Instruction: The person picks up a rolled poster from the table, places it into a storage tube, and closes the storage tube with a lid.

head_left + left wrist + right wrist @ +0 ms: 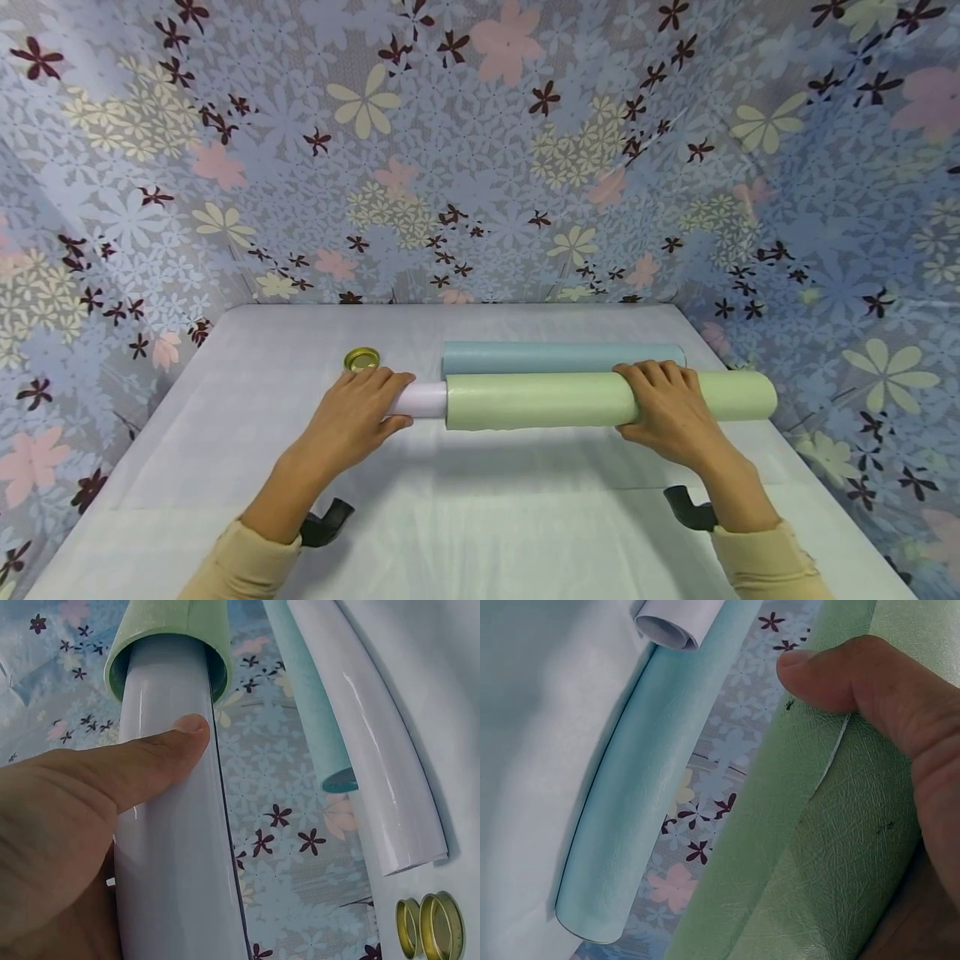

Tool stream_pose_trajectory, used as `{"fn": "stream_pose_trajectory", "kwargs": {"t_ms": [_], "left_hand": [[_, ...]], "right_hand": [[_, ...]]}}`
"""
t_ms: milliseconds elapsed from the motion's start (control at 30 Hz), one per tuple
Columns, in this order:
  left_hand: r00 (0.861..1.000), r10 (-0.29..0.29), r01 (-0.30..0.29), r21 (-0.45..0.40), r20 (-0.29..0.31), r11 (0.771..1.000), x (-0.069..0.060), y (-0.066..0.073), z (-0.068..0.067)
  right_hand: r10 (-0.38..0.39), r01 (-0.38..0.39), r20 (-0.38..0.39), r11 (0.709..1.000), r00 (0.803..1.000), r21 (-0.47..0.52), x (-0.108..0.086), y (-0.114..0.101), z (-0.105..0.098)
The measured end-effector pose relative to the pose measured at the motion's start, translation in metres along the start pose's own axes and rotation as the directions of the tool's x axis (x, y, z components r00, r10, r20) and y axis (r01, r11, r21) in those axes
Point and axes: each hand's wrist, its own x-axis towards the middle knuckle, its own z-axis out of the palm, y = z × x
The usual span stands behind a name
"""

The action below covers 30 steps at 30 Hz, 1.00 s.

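Observation:
A white roll lies level above the table, its right part inside a wider light green roll. My left hand grips the white roll close to the green roll's left end; in the left wrist view, the thumb lies along its glossy surface. Farther right, my right hand holds the green roll, fingers over its top. A seam runs along the green roll beneath the right thumb in the right wrist view. How far the white roll reaches inside is hidden.
A light blue roll lies behind the green one on the white-covered table. Beside it, the left wrist view shows another white roll. Two gold-coloured rings are at the left. Flowered cloth hangs around the table.

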Motion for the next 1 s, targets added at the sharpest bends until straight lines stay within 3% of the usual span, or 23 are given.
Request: {"fn": "stream_pose_trajectory", "kwargs": {"t_ms": [1000], "left_hand": [[0.996, 0.084, -0.083, 0.033, -0.033, 0.996, 0.009, 0.014, 0.006]], "right_hand": [[0.012, -0.012, -0.018, 1.000, 1.000, -0.003, 0.005, -0.016, -0.002]]}}
